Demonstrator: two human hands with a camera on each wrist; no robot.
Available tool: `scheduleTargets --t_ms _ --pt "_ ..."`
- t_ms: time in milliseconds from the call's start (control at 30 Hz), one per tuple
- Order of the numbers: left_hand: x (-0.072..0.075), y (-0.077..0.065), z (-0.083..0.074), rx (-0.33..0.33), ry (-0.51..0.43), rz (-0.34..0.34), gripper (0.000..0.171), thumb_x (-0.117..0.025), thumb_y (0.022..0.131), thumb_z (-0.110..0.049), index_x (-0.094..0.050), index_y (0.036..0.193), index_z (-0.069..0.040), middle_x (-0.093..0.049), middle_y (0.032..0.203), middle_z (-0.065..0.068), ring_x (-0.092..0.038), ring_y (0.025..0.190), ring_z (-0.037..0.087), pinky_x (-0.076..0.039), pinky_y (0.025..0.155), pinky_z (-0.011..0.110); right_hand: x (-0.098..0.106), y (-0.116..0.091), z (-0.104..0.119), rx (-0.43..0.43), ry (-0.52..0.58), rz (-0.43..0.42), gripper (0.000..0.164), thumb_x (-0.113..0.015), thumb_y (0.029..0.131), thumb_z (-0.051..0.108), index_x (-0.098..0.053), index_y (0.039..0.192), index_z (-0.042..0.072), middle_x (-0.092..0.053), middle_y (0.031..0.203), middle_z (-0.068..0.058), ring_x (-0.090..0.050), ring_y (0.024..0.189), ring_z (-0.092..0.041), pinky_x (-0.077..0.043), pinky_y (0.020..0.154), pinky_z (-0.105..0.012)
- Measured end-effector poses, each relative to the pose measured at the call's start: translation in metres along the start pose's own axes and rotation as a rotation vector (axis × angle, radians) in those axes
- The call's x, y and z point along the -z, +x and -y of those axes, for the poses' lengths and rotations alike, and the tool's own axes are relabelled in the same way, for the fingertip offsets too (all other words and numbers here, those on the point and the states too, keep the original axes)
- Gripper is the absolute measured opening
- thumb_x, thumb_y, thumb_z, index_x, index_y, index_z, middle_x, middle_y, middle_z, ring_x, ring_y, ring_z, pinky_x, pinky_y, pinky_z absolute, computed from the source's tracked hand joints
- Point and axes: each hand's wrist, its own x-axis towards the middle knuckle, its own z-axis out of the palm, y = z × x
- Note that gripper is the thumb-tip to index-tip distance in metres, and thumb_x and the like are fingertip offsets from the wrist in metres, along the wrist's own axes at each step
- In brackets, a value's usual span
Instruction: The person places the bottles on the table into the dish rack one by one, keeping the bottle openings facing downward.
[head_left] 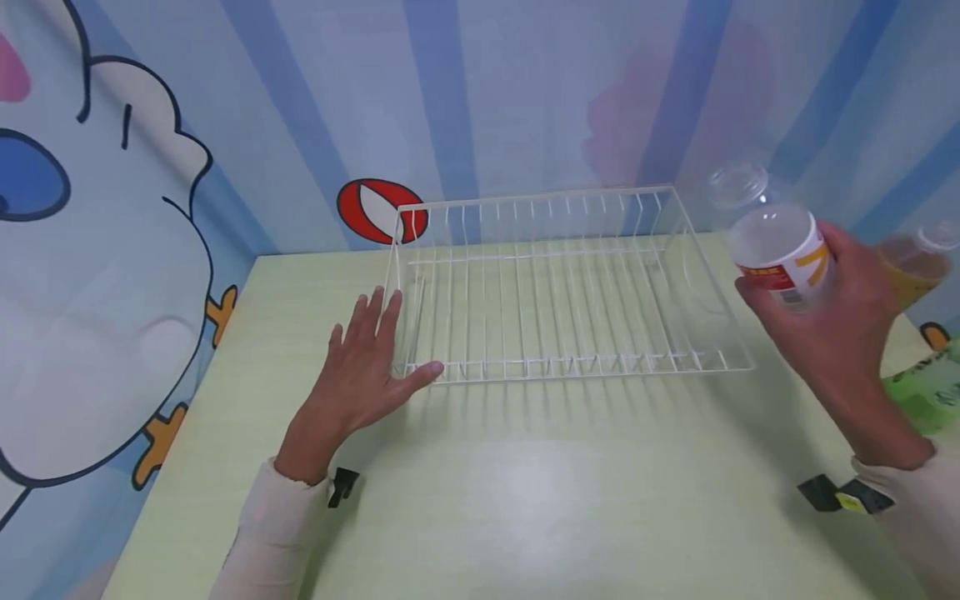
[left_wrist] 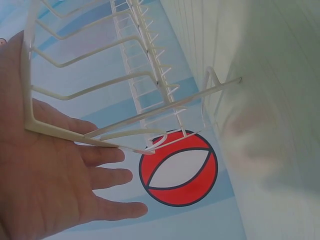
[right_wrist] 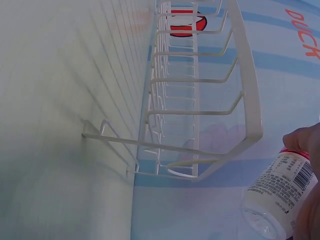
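A white wire rack [head_left: 577, 377] stands on the pale table against the wall. My left hand [head_left: 360, 362] is at its left end, fingers spread and straight; in the left wrist view the rack's corner [left_wrist: 30, 122] lies across the palm. Off the rack's right end, my right hand [head_left: 855, 325] grips a white cylindrical container [head_left: 783, 254] with a red and yellow label. It is held tilted, one round end facing the head camera. Printed text and a barcode show on the container's side [right_wrist: 280, 187] in the right wrist view.
Behind the held container is a clear plastic bottle [head_left: 738, 183]. A bottle of yellow-brown liquid [head_left: 918, 271] is partly hidden by my right hand. At the right edge lies a green package [head_left: 930, 387]. A cartoon-printed, blue-striped wall [head_left: 510, 92] rises behind the table [head_left: 540, 483].
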Motion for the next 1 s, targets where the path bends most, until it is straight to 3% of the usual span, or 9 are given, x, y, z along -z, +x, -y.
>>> scheduleTargets --t_ms 100,300,567,700,833,1000 --pt "0.001 0.001 0.000 -0.007 0.006 0.000 0.105 -0.053 0.087 -0.070 -0.009 0.161 -0.009 -0.003 0.166 0.016 -0.002 0.151 0.038 -0.012 0.113 0.069 -0.005 0.005 0.006 0.079 0.024 0.003 0.070 -0.087 0.070 0.016 -0.060 0.134 0.005 -0.063 0.120 -0.022 -0.054 0.107 -0.038 -0.039 0.090 -0.050" --pt "-0.001 0.002 0.000 -0.001 0.007 -0.015 0.106 -0.054 0.086 -0.070 -0.011 0.160 -0.008 -0.005 0.166 0.016 -0.004 0.151 0.038 -0.013 0.113 0.068 -0.016 0.011 0.024 0.216 -0.020 0.098 0.077 -0.088 0.068 0.013 -0.054 0.137 0.006 -0.058 0.125 -0.022 -0.052 0.114 -0.039 -0.041 0.083 -0.053" --pt "-0.003 0.001 -0.001 0.023 -0.004 -0.020 0.105 -0.057 0.087 -0.067 -0.012 0.160 -0.006 -0.006 0.166 0.017 -0.004 0.151 0.039 -0.013 0.114 0.067 -0.028 0.021 0.043 0.322 -0.074 0.191 0.078 -0.090 0.067 0.010 -0.052 0.135 0.003 -0.054 0.132 -0.021 -0.050 0.118 -0.040 -0.048 0.076 -0.059" --pt "-0.001 0.000 0.000 0.025 0.005 -0.022 0.103 -0.057 0.088 -0.066 -0.015 0.159 -0.004 -0.007 0.165 0.019 -0.004 0.151 0.040 -0.013 0.114 0.067 -0.032 0.024 0.049 0.389 -0.087 0.191 0.078 -0.090 0.067 0.008 -0.052 0.134 0.005 -0.052 0.134 -0.021 -0.050 0.119 -0.041 -0.050 0.071 -0.060" --pt "-0.001 -0.002 0.000 0.003 0.009 -0.028 0.101 -0.057 0.088 -0.065 -0.020 0.157 -0.002 -0.009 0.165 0.020 -0.004 0.151 0.040 -0.013 0.114 0.067 -0.034 0.024 0.051 0.473 -0.107 0.186 0.082 -0.092 0.064 0.007 -0.051 0.134 0.005 -0.052 0.134 -0.021 -0.050 0.119 -0.043 -0.051 0.075 -0.061" --pt "0.001 -0.001 -0.001 -0.027 0.086 -0.076 0.100 -0.056 0.088 -0.066 -0.023 0.156 -0.001 -0.013 0.163 0.023 -0.007 0.150 0.042 -0.017 0.113 0.067 -0.034 0.030 0.054 0.556 -0.112 0.197 0.084 -0.093 0.062 0.005 -0.051 0.135 0.002 -0.051 0.132 -0.022 -0.049 0.119 -0.043 -0.045 0.088 -0.059"
